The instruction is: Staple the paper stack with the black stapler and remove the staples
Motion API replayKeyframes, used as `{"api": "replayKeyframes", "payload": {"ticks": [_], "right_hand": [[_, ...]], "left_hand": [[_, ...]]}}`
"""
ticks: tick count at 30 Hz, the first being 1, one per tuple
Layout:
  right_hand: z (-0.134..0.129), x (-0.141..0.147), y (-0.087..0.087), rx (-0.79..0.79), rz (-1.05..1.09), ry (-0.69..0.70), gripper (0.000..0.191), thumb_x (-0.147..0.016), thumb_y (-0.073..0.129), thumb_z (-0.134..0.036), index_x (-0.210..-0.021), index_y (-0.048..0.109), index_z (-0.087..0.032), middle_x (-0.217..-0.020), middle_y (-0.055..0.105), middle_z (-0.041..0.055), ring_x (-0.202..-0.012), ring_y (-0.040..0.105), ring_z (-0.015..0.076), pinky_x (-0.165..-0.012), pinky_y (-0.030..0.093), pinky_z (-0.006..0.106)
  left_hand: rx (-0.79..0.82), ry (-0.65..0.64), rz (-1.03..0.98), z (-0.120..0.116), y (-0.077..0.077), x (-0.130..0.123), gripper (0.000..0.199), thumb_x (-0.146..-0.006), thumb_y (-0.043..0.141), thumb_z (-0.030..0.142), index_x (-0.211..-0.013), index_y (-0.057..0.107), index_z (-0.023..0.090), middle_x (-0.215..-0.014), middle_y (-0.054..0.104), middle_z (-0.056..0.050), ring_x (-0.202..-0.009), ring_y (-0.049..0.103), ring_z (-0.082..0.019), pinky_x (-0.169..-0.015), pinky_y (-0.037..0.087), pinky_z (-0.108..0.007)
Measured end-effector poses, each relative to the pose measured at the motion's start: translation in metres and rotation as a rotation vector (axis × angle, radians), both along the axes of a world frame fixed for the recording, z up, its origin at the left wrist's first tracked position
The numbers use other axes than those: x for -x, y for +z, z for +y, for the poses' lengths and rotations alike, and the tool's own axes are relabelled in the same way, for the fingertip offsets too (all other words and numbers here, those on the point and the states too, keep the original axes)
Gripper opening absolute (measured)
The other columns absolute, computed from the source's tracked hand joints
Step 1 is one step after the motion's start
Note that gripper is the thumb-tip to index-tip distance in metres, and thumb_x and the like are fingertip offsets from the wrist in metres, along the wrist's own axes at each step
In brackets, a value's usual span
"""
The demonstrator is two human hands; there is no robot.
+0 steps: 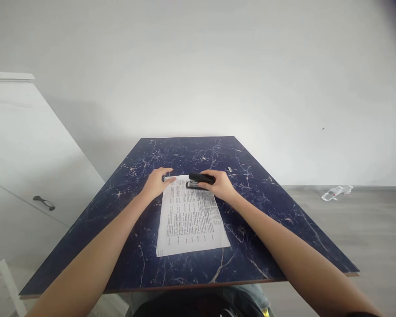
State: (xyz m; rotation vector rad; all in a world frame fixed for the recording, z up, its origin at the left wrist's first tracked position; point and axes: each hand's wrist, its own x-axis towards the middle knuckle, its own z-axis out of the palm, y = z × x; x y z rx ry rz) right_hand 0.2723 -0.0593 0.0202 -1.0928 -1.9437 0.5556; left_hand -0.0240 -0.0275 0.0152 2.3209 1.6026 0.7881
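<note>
Printed sheets of paper (pixel 191 220) lie in a slightly uneven stack on the dark blue marbled table. A black stapler (pixel 201 177) is over their top edge, its jaws apart and pointing left. My right hand (pixel 218 182) grips the stapler's back part from the right, thumb below and fingers above. At the stack's top left corner is my left hand (pixel 157 181), its thumb over the paper's edge and its fingers apart from the thumb, curved beyond the edge. Behind my right hand, a small silvery piece (pixel 230 169) rests on the table.
The blue table (pixel 185 152) reaches back to a pale wall. A white cabinet (pixel 26 145) with a dark handle stands at the left. On the floor at the right lies a clear plastic item (pixel 336 193). A white-framed object (pixel 3 288) is at the lower left.
</note>
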Motion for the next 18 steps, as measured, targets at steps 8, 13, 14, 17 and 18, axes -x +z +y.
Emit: {"api": "replayKeyframes", "payload": {"ticks": [8, 13, 14, 17, 18], "right_hand": [[0.031, -0.060, -0.009, 0.030, -0.115, -0.552, 0.024, -0.079, 0.079, -0.026, -0.102, 0.078, -0.023, -0.092, 0.078, 0.0050, -0.086, 0.072, 0.0260, -0.078, 0.055, 0.036], [0.037, -0.069, -0.010, 0.089, -0.182, -0.556, 0.028, -0.078, 0.077, -0.025, -0.106, 0.077, -0.021, -0.098, 0.078, 0.0077, -0.089, 0.072, 0.0281, -0.077, 0.054, 0.037], [0.037, -0.069, -0.009, 0.094, -0.191, -0.532, 0.028, -0.079, 0.076, -0.025, -0.107, 0.076, -0.022, -0.099, 0.078, 0.0079, -0.090, 0.072, 0.0288, -0.077, 0.055, 0.038], [0.033, -0.068, -0.005, 0.091, -0.204, -0.408, 0.028, -0.079, 0.076, -0.025, -0.107, 0.076, -0.022, -0.100, 0.078, 0.0074, -0.091, 0.072, 0.0296, -0.080, 0.055, 0.042], [0.031, -0.066, -0.004, 0.090, -0.203, -0.354, 0.027, -0.079, 0.077, -0.025, -0.107, 0.076, -0.022, -0.099, 0.078, 0.0071, -0.091, 0.072, 0.0293, -0.082, 0.055, 0.042]], "left_hand": [[0.144, 0.225, 0.275, -0.001, -0.014, -0.010, 0.033, -0.087, 0.069, 0.040, -0.104, 0.065, 0.012, -0.110, 0.068, -0.022, -0.105, 0.067, -0.036, -0.087, 0.050, -0.041], [0.096, 0.145, 0.053, 0.000, -0.014, -0.014, 0.007, -0.092, 0.058, 0.027, -0.088, 0.057, 0.021, -0.089, 0.069, -0.008, -0.088, 0.067, -0.027, -0.076, 0.048, -0.034], [0.054, 0.143, -0.034, 0.001, -0.014, -0.012, 0.007, -0.094, 0.055, 0.028, -0.090, 0.056, 0.022, -0.086, 0.068, -0.006, -0.083, 0.067, -0.025, -0.074, 0.047, -0.033], [-0.087, 0.153, -0.282, 0.006, -0.012, -0.001, 0.009, -0.095, 0.052, 0.031, -0.095, 0.055, 0.023, -0.082, 0.066, -0.003, -0.078, 0.065, -0.024, -0.071, 0.046, -0.033], [-0.129, 0.169, -0.335, 0.008, -0.011, 0.004, 0.009, -0.094, 0.053, 0.031, -0.096, 0.055, 0.023, -0.084, 0.066, -0.003, -0.080, 0.065, -0.024, -0.073, 0.046, -0.033]]}}
